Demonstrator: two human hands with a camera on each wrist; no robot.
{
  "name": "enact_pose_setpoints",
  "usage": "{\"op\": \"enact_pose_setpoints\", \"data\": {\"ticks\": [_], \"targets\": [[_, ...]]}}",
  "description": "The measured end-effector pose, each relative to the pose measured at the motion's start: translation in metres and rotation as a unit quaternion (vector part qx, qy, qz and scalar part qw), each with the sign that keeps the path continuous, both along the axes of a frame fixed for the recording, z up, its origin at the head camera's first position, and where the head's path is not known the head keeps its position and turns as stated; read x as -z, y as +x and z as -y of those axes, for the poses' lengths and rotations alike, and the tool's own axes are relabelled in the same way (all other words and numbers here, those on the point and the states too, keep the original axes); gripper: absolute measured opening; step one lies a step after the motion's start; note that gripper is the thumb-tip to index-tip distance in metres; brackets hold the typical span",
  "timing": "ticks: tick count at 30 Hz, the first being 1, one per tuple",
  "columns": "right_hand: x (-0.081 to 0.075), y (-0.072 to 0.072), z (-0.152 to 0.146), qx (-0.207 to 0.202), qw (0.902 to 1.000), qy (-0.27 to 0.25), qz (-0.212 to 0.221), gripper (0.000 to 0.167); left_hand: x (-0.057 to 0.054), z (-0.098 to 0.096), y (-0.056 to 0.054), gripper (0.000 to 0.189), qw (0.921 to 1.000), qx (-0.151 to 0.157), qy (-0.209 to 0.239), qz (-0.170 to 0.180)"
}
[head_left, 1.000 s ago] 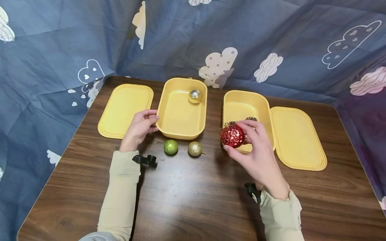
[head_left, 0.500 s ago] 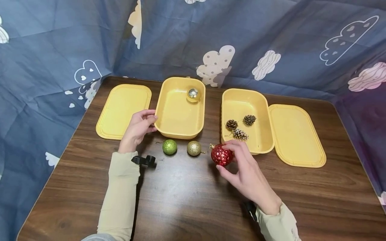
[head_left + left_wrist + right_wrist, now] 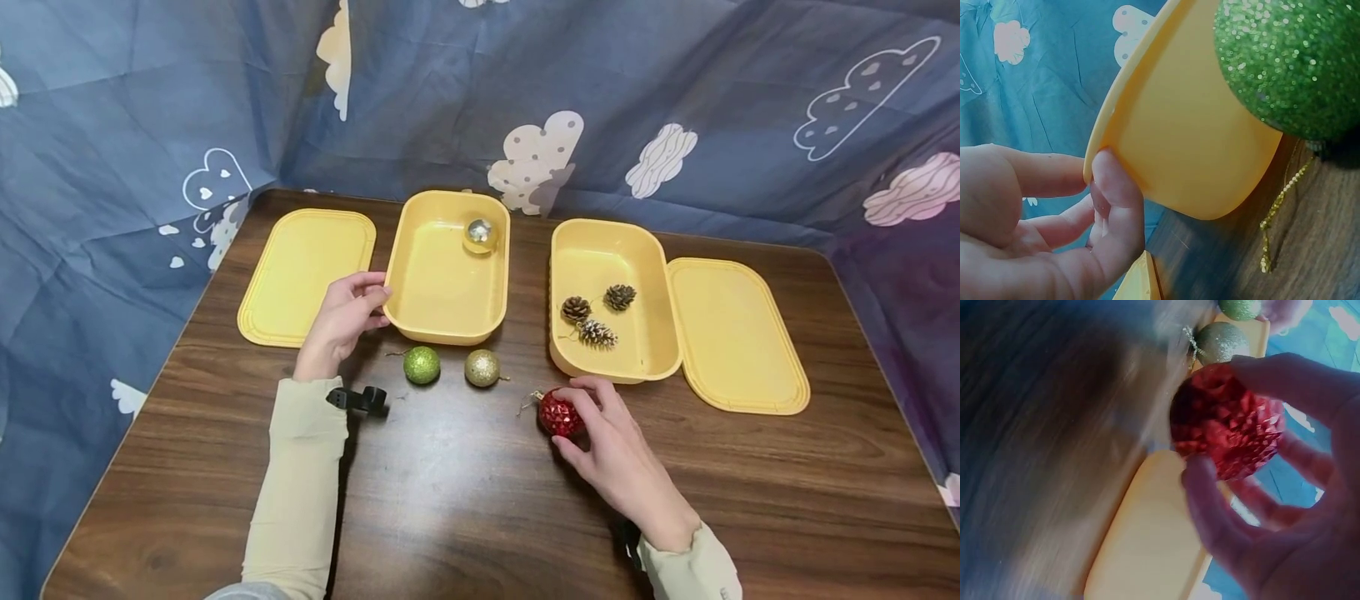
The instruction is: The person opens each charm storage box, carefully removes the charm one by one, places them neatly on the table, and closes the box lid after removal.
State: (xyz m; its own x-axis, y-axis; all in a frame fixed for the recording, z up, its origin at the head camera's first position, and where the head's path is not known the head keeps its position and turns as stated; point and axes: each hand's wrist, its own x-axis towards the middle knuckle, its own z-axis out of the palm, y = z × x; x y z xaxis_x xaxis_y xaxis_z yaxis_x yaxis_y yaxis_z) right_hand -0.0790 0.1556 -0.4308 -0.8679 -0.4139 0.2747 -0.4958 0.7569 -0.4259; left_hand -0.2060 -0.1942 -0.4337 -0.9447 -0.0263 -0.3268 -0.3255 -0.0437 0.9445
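My left hand (image 3: 341,321) pinches the near left rim of the left yellow plastic container (image 3: 447,327); the left wrist view shows thumb and forefinger meeting at that rim. A shiny silver-and-gold bauble (image 3: 480,235) lies inside, towards the back right. My right hand (image 3: 618,467) holds a red faceted bauble (image 3: 558,414) low at the table, in front of the right yellow container (image 3: 660,367). In the right wrist view the fingers curve round the red bauble (image 3: 1229,425). Between the hands lie a green glitter bauble (image 3: 422,365) and a gold glitter bauble (image 3: 482,367).
Three pine cones (image 3: 597,334) lie in the right container. A yellow lid (image 3: 307,275) lies left of the left container, another lid (image 3: 738,333) right of the other one. A blue cloud-patterned cloth (image 3: 420,100) hangs behind the dark wooden table (image 3: 450,500).
My right hand has brought the red bauble from over the right container towards me and down to the table, uncovering the pine cones. The left hand stays at its rim.
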Motion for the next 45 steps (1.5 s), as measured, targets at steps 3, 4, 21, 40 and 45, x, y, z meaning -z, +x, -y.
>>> {"op": "enact_pose_setpoints", "data": {"ticks": [3,4,21,40,45], "targets": [[0.001,0.001,0.001,0.006,0.9997,0.011,0.020,0.052,0.000,0.000,0.000,0.041,1.0000,-0.001,0.001,0.003],[0.001,0.001,0.001,0.005,0.9996,0.013,0.025,0.052,0.000,0.000,0.001,0.041,1.0000,-0.001,0.001,0.004],[0.009,-0.004,0.007,0.056,0.9983,0.015,0.000,0.052,-0.001,-0.002,0.001,0.041,1.0000,0.001,0.006,-0.001],[0.012,-0.009,0.014,0.126,0.9916,-0.019,0.018,0.049,0.001,0.000,0.000,0.041,1.0000,-0.001,0.009,-0.002],[0.012,-0.010,0.014,0.136,0.9896,-0.032,0.034,0.050,0.001,0.000,0.000,0.042,0.9999,-0.001,0.011,-0.001]]}}
